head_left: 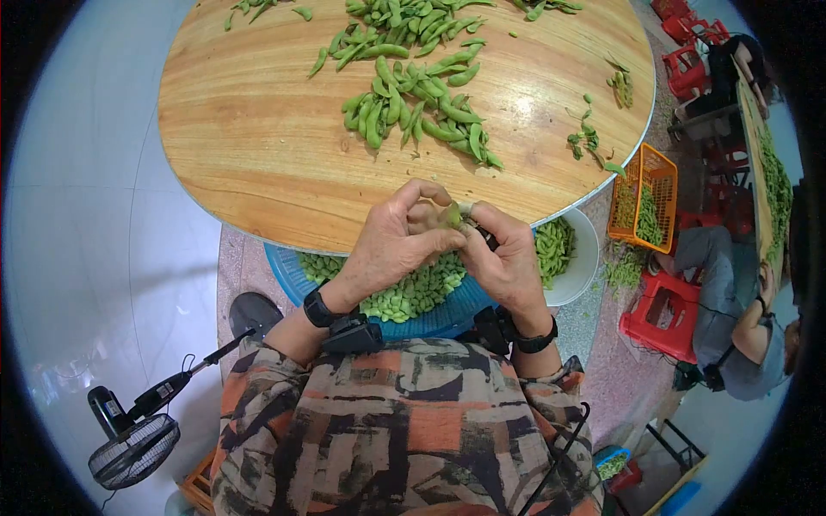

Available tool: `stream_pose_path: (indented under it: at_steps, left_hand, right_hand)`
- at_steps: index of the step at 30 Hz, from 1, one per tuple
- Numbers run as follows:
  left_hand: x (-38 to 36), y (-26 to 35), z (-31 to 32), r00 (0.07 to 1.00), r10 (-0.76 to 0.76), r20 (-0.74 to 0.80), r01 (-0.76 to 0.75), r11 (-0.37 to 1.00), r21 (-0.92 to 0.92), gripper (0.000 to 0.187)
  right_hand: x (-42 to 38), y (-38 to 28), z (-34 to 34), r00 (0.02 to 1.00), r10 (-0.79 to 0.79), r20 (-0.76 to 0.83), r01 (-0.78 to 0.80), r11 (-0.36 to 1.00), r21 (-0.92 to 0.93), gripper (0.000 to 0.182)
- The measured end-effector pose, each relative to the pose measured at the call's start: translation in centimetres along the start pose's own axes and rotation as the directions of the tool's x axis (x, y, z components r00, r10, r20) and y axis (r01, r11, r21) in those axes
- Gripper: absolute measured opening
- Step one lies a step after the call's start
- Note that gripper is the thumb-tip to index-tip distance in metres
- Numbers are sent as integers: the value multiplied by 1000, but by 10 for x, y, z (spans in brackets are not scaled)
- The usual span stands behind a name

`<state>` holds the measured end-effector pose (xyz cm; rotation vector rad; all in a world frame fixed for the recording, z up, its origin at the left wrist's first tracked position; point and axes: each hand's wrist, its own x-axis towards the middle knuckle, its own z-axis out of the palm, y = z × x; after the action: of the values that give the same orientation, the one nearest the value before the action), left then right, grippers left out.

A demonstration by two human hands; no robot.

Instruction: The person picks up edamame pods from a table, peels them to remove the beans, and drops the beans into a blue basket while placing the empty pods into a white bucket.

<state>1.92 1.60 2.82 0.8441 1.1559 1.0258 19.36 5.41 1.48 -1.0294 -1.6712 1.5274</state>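
Note:
My left hand (396,236) pinches a green soybean pod (454,215) above the table's near edge. Close against it, my right hand (503,249) is closed around a small dark object (487,237), whose kind I cannot make out; its fingertips meet the pod. Under both hands, a blue basket (288,273) holds shelled green beans (413,292). A white bowl (588,258) of pods stands right of the basket. Beyond my hands, a loose pile of pods (417,107) lies on the round wooden table (249,146).
Scraps of stems (588,139) lie at the table's right side. An orange crate (662,185) of pods and a red stool (667,314) stand right. Another person (731,292) sits at a second table. A fan (133,451) stands lower left.

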Motion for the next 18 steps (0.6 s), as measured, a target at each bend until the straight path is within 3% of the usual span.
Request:
stream_pose_path:
  at_steps: [2, 4, 5, 7, 8, 9, 10, 13, 15, 16, 18]
  left_hand:
    - [1, -8, -1, 1000, 26, -12, -25, 995, 99, 23]
    - [2, -19, 0, 931, 363, -34, -318, 856, 408, 19]
    - [1, -19, 0, 931, 363, -35, -318, 856, 407, 19]
    - [0, -17, 0, 842, 538, 34, -411, 600, 686, 19]
    - [-1, -15, -3, 842, 539, 32, -410, 600, 687, 19]
    - [-2, -11, -8, 954, 295, -59, -249, 884, 396, 20]
    - [-3, -9, -11, 999, 15, -49, -12, 999, 45, 21]
    - [-5, -1, -10, 999, 2, -47, 1, 998, 66, 19]
    - [-7, -3, -4, 999, 30, -26, -27, 996, 89, 18]
    - [-9, -4, -1, 998, 58, -6, -57, 992, 111, 17]
    - [-10, -4, 1, 998, 69, -3, -68, 989, 134, 15]
  right_hand:
    - [1, -7, -1, 998, -67, -1, 66, 994, -86, 13]
    - [1, -9, -2, 992, -130, 3, 128, 977, -173, 14]
    - [1, -7, -2, 992, -124, -3, 121, 975, -185, 15]
    - [2, -5, -3, 993, -119, -4, 116, 974, -195, 17]
    - [1, -4, -4, 998, -64, 10, 65, 988, -137, 19]
    - [0, -4, -5, 1000, -9, 25, 11, 997, -79, 20]
    - [-2, -5, -6, 1000, -8, 25, 10, 997, -79, 20]
    - [-2, -15, -8, 995, -32, -94, 16, 986, -168, 24]
    - [3, -20, -6, 987, -31, -157, 27, 999, -29, 25]
    - [5, -20, -5, 987, -31, -159, 27, 999, -30, 25]
    - [8, -18, -3, 997, 78, -16, -75, 989, 131, 25]
